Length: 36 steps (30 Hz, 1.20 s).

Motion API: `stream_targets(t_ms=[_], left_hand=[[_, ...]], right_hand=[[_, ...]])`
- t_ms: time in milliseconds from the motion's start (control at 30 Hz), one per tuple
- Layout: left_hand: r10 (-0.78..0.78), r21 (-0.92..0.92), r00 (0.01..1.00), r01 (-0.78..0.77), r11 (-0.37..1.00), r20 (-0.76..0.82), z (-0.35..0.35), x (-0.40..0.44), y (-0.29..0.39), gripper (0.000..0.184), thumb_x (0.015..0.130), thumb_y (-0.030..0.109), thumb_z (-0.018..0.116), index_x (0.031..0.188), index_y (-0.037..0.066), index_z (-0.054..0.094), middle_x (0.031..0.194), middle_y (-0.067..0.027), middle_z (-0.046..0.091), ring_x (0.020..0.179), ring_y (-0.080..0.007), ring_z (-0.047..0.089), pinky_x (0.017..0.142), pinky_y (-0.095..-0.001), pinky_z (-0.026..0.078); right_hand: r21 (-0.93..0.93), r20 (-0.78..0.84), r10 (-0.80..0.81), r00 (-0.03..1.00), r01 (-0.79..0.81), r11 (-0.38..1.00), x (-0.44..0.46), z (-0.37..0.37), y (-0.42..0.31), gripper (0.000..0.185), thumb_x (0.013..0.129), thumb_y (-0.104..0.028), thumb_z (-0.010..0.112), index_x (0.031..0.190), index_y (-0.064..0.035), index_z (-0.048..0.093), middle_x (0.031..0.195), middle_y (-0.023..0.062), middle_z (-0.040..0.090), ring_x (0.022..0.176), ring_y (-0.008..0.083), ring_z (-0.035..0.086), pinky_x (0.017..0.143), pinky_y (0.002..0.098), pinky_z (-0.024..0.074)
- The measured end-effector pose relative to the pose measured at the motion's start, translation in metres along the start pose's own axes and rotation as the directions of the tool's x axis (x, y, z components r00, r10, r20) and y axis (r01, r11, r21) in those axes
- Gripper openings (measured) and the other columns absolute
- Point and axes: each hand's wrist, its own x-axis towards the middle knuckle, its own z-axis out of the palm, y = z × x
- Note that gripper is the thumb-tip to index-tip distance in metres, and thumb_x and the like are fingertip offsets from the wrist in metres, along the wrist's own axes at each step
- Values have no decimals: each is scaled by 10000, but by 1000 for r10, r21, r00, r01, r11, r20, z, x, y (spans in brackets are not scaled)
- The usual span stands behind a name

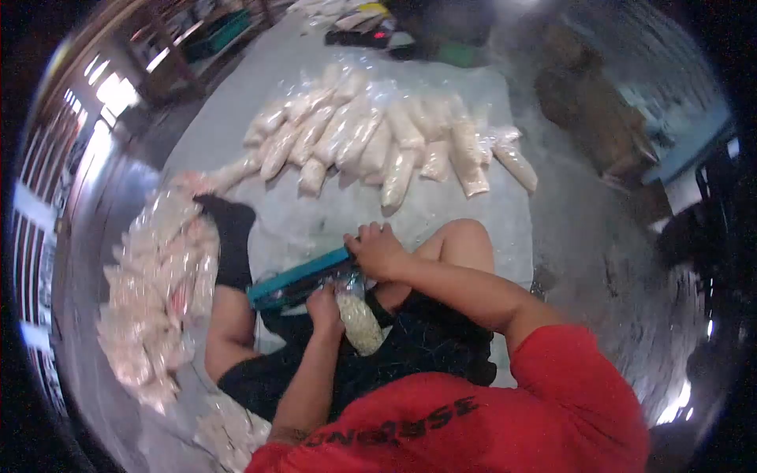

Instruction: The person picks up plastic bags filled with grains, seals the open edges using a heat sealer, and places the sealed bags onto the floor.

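Observation:
Across my lap lies a long teal bag sealer (300, 276), tilted up to the right. At its upper right end is my right hand (377, 251), with its fingers curled over the bar. My left hand (325, 309) is closed on the gathered upper part of a clear plastic bag (360, 325), just below the bar. Small pale pieces fill the bag's lower part, which rests against my dark shorts. The bag's top edge is partly hidden by the hands and the sealer.
Many filled clear bags (355, 138) lie in a pile ahead on the pale sheet (292, 225). Another heap of bags (162, 292) runs along my left side. At the far end sit a dark box (359, 38) and more packets. Brown cartons (595, 110) stand at right.

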Motion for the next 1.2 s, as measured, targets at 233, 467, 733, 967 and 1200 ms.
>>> stream_targets(t_ms=[233,467,733,967,1200], left_hand=[[-174,-464,984,168,870,32,9,-5,4,221,952,173,570,866,18,702,828,-85,705,692,-205,638,667,-383,503],[-52,-454,999,51,889,10,10,-11,-14,220,987,190,607,938,-7,693,793,-64,685,670,-179,640,632,-333,517],[288,-522,950,-184,833,124,-24,-170,107,344,1021,359,589,988,30,687,924,-123,745,865,-235,706,826,-361,557],[19,-964,996,-92,250,-90,-97,-134,71,597,984,576,521,1238,41,599,1203,-112,672,1140,-278,633,1035,-453,483],[-290,-908,881,412,77,375,-75,-141,1,416,992,424,587,1237,87,591,1159,-132,677,1093,-327,655,1013,-523,503]], right_hand=[[-55,-48,-135,990,132,990,-8,-73,-12,374,858,-218,639,1208,-86,620,1057,175,639,1005,375,621,905,546,466],[921,114,229,967,-190,341,-141,13,-62,755,858,-285,805,1390,61,397,1273,191,587,1146,296,597,988,425,484],[860,501,-297,813,-427,281,-135,-28,-60,727,753,-132,894,1364,-35,514,1309,71,624,1208,210,569,1047,372,467],[855,519,-394,758,-465,231,-124,-58,-91,344,894,-167,775,1179,-28,641,1006,35,697,852,124,638,755,298,535],[719,680,-219,700,-695,10,-152,-125,-115,215,906,-158,699,1045,-2,646,733,5,624,553,74,534,491,237,455]])
